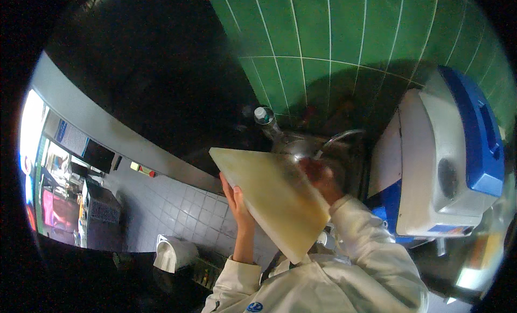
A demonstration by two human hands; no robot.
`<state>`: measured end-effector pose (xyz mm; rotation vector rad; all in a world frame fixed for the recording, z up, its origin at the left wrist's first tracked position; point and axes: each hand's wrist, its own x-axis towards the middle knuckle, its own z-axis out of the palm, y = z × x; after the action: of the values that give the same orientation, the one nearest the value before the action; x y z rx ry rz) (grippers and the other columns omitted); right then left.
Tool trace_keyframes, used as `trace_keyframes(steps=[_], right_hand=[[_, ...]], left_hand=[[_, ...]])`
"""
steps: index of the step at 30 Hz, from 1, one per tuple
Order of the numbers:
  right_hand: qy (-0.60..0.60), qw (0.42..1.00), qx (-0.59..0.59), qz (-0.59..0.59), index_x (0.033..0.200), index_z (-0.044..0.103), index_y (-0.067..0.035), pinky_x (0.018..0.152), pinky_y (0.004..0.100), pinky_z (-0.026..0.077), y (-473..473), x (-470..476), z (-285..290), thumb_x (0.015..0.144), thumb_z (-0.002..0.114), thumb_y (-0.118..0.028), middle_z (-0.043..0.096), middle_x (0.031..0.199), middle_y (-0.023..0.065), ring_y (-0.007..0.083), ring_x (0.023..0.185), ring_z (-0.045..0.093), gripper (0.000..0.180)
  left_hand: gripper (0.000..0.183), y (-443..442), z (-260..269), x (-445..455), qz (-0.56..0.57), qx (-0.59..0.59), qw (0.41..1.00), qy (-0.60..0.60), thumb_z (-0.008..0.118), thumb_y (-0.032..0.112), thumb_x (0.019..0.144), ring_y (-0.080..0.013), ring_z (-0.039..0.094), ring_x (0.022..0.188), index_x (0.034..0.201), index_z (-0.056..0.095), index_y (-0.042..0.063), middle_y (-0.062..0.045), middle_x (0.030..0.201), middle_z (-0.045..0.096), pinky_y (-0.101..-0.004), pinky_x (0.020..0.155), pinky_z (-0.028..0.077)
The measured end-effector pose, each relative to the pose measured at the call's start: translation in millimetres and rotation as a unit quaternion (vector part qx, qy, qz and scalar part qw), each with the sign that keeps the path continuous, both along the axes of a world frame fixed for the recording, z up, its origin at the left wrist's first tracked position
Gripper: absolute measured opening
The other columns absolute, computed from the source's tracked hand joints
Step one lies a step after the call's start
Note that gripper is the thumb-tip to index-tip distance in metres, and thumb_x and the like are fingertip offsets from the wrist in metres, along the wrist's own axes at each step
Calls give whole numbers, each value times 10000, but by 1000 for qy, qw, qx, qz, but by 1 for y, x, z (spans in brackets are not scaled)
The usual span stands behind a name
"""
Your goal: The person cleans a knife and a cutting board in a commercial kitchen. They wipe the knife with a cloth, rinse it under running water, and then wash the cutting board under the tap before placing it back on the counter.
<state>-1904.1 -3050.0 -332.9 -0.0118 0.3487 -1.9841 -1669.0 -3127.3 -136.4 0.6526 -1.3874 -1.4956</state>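
A thick, yellowish-white cutting board (266, 184) is tilted up in front of my body. My left hand (237, 202) grips its left edge, thumb on the near face and fingers behind. My right hand (321, 177) is beyond the board's right edge, over a dim metal sink (293, 145). It is blurred, in shadow and partly covered by the board, so whether it holds anything is unclear. Close to that hand, a thin curved faucet spout (337, 139) reaches over the basin.
A container with a white-capped bottle (260, 112) stands at the sink's far left corner. On the right is a bulky grey and blue machine (436, 159). Green wall tiles (315, 38) rise behind. A pale ledge (133, 135) and tiled floor (177, 200) lie left, with a white bin (173, 252) below.
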Motion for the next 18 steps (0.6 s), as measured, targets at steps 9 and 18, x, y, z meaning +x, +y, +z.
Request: trace_keyframes(steps=[9, 18], right_hand=[[252, 965, 32, -70, 1233, 487, 6, 1027, 388, 394, -1, 11, 46, 947, 453, -351, 559, 1201, 163, 269, 1124, 534, 459], [88, 993, 58, -60, 1097, 598, -10, 918, 348, 491, 27, 18, 32, 999, 396, -264, 638, 1091, 130, 239, 1031, 607, 340]], left_hand=[[623, -6, -7, 2, 7, -10, 1000, -27, 410, 329, 980, -241, 286, 1338, 1489, 143, 90, -106, 1524, 180, -346, 1073, 252], [638, 7, 4, 7, 6, 1, 1000, -27, 417, 356, 981, -235, 336, 1290, 1492, 134, 101, -107, 1496, 238, -348, 1057, 274]])
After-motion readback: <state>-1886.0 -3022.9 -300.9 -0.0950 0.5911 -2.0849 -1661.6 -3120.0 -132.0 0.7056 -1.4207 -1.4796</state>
